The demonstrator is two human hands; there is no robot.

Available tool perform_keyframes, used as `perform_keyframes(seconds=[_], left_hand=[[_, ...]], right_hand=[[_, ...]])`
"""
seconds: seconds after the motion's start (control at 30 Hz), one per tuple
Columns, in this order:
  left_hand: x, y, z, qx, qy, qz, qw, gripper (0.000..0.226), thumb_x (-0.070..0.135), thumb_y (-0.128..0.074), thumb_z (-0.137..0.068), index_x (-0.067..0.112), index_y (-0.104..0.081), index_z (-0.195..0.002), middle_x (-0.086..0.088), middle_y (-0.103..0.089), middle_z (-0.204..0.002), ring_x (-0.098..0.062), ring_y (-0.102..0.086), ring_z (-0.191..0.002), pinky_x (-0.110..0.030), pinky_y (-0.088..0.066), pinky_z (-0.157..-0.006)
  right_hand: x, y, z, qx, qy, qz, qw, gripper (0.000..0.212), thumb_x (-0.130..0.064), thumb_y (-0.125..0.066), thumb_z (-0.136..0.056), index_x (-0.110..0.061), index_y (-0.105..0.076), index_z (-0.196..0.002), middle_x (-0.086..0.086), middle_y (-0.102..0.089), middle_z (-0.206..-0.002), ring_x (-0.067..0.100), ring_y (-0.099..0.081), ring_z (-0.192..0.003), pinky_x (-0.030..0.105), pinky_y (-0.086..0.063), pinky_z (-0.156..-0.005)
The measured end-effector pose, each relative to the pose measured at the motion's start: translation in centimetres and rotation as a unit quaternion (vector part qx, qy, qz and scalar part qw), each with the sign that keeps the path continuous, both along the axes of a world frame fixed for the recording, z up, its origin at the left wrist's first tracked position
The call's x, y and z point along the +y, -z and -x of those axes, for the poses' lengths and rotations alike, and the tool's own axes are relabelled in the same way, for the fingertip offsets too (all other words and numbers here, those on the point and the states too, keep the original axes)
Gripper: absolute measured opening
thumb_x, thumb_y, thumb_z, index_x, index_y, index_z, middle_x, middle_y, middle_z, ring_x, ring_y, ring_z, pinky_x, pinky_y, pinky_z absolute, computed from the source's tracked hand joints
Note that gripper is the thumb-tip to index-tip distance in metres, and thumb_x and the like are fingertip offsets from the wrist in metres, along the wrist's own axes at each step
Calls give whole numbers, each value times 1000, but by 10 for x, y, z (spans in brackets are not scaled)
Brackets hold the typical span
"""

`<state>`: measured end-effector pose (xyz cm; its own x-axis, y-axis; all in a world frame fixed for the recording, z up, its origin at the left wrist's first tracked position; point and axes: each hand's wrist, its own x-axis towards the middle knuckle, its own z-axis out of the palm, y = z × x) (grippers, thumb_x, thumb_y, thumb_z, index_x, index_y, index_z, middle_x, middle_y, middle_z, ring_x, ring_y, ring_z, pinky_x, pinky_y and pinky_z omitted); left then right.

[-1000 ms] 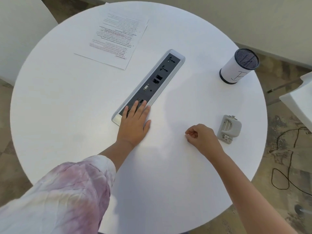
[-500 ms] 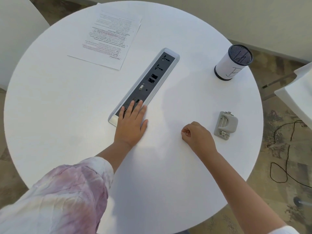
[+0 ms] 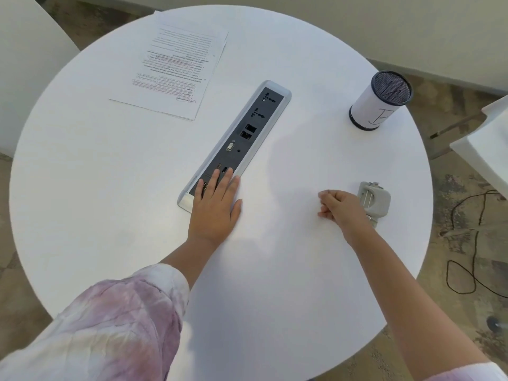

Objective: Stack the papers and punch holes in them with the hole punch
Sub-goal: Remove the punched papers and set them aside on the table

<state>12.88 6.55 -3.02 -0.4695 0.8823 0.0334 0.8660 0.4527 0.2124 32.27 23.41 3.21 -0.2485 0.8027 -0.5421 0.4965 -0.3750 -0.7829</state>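
Observation:
A few printed papers (image 3: 178,70) lie loosely overlapped at the far left of the round white table (image 3: 96,188), far from both hands. A small grey hole punch (image 3: 376,199) sits near the right edge. My right hand (image 3: 343,209) rests on the table as a loose fist just left of the punch, partly in front of it, holding nothing. My left hand (image 3: 215,207) lies flat, palm down, fingers together over the near end of the socket strip.
A grey and black socket strip (image 3: 244,133) is set diagonally into the table's middle. A white mesh-topped pen cup (image 3: 379,104) stands at the far right. White chairs (image 3: 24,64) flank the table. A black cable (image 3: 467,243) trails on the floor at right.
The view has shifted slightly. My right hand now sits closer to the hole punch, overlapping its left side. My left hand has stayed on the socket strip.

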Motion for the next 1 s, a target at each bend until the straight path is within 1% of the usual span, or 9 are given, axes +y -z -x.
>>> perform_keyframes(seconds=[0.1,0.2,0.47,0.6,0.7,0.8,0.87,0.93,1.0], left_hand=[[0,-1,0,-2,-2,-1,1000,50,36,-31,-92,18,-40,-138,-1,-36,-149,-24,-28,-139,-48,-20,-112],[0,-2,0,-2,3,4,1000,50,37,-32,-92,18,-40,-138,-2,-36,-149,-24,-28,-139,-48,-20,-111],[2,-3,1,-4,0,14,1000,52,37,-30,-92,19,-38,-140,-1,-34,-149,-21,-20,-140,-44,-13,-112],[3,-4,1,-12,-6,19,1000,52,37,-29,-91,20,-38,-139,-1,-35,-149,-21,-23,-139,-44,-13,-112],[2,-6,1,-15,-8,25,1000,52,38,-26,-92,19,-39,-140,-1,-36,-148,-21,-23,-138,-43,-14,-112],[2,-7,1,-21,-9,30,999,55,42,-15,-95,20,-38,-140,0,-35,-148,-21,-23,-138,-43,-14,-111],[2,-7,2,-23,-12,29,999,56,42,-13,-96,20,-39,-140,0,-36,-148,-21,-24,-138,-43,-14,-111],[3,-8,2,-21,-11,29,999,54,41,-16,-95,19,-40,-139,-1,-37,-147,-21,-25,-138,-43,-16,-111],[3,-7,1,-14,-11,27,999,51,37,-24,-94,19,-41,-139,-1,-38,-147,-21,-26,-137,-44,-17,-110]], right_hand=[[16,-16,7,-3,38,-38,999,15,-20,-61,-85,-22,-61,-70,-4,-45,-58,1,-45,-39,26,-46,-69],[40,-37,13,5,45,-87,995,16,-23,-62,-84,-23,-61,-68,-5,-44,-56,0,-41,-32,25,-42,-64],[139,-93,19,-24,65,-206,976,24,-17,-59,-81,-21,-55,-58,0,-39,-55,9,-35,-44,25,-42,-56],[181,-103,24,-47,76,-245,965,7,-17,-59,-80,-13,-65,-77,-1,-44,-56,8,-36,-40,26,-42,-58],[203,-97,28,-70,80,-246,963,19,-18,-60,-80,-4,-70,-90,-2,-47,-57,12,-37,-47,27,-42,-58],[217,-87,33,-86,63,-248,963,21,-18,-61,-82,-1,-69,-93,-1,-52,-63,12,-42,-52,25,-44,-58],[225,-80,35,-93,56,-254,961,22,-19,-62,-83,-1,-69,-95,3,-59,-76,13,-48,-58,25,-47,-63],[230,-74,36,-99,52,-264,958,22,-19,-62,-83,-4,-70,-96,3,-60,-86,8,-47,-57,25,-47,-66],[234,-70,35,-104,52,-270,956,20,-20,-62,-82,-8,-71,-96,2,-61,-87,5,-45,-56,21,-43,-62]])
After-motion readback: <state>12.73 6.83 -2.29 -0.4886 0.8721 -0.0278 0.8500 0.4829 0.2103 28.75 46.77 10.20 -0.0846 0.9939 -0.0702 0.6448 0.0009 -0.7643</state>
